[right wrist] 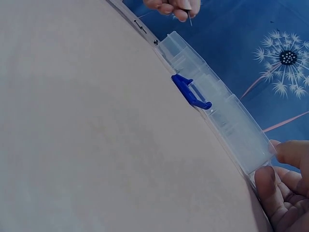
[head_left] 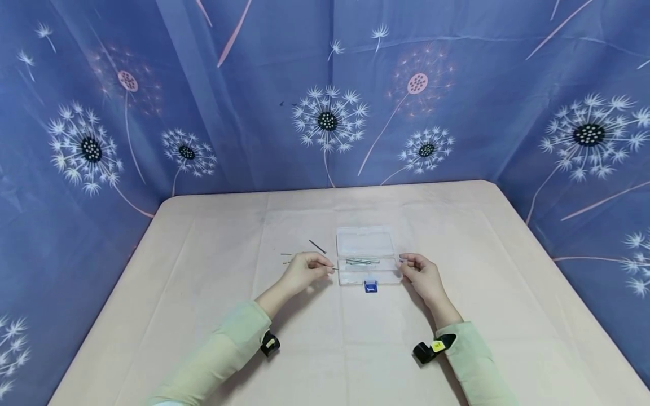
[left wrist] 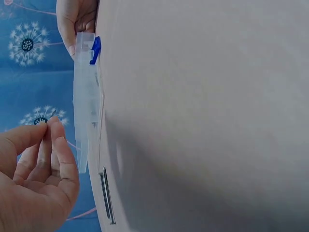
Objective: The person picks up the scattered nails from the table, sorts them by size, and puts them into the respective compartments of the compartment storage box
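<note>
A clear plastic box with a blue latch lies on the table with its lid raised toward the back. Several long silvery nails rest in one compartment. My left hand is just left of the box and pinches a thin dark nail between thumb and fingertips, held above the box's level. At the box's right end, my right hand grips the edge between thumb and fingers, as the right wrist view shows the box corner between them.
A dark nail lies on the table left of the box. Smaller thin pieces lie further left, partly behind the left hand. The pale table cloth stretches to a blue curtain with dandelion prints at the back and sides.
</note>
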A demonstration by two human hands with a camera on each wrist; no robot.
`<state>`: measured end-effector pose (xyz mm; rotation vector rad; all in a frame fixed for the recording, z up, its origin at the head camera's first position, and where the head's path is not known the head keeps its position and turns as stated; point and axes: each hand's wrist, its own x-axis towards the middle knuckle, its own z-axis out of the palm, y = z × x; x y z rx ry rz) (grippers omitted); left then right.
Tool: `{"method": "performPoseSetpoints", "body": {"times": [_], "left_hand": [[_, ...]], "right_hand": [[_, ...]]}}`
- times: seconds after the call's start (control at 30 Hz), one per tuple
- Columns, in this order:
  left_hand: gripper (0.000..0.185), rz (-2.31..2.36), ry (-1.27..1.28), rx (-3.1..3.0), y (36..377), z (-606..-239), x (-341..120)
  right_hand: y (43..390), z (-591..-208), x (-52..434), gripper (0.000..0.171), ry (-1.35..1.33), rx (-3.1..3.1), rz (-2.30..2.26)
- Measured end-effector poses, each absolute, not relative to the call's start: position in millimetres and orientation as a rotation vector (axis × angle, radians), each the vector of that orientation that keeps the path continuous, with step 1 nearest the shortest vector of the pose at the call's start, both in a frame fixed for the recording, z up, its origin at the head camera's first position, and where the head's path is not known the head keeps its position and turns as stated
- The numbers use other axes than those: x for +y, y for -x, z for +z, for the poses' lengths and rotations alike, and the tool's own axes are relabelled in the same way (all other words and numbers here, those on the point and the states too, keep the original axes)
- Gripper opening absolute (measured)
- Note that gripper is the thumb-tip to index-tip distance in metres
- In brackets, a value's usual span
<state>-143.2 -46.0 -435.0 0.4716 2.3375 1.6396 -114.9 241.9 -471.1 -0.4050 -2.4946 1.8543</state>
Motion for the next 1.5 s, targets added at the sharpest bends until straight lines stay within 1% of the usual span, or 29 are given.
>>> {"method": "performPoseSetpoints", "body": {"times": [0.37, 0.57, 0.83, 1.17, 1.5], "left_hand": [[0.011, 1.620, -0.430, 2.335, 143.1, -442.8, -29.8], [0.012, 1.635, -0.466, 2.320, 144.5, -446.2, -26.2], [0.013, 1.590, -0.412, 2.261, 146.7, -448.3, -24.8], [0.016, 1.532, -0.503, 2.314, 150.2, -441.0, -39.3], [0.018, 1.505, -0.541, 2.431, 157.5, -434.8, -67.6]], "right_hand": [[112.4, -475.5, 238.9, 0.032, 0.380, -2.473, 1.894], [112.5, -474.4, 237.3, 0.032, 0.397, -2.479, 1.874], [112.3, -476.2, 237.6, 0.032, 0.390, -2.462, 1.891], [113.9, -474.0, 239.9, 0.034, 0.404, -2.455, 1.886], [112.4, -468.9, 239.7, 0.036, 0.420, -2.495, 1.856]]}}
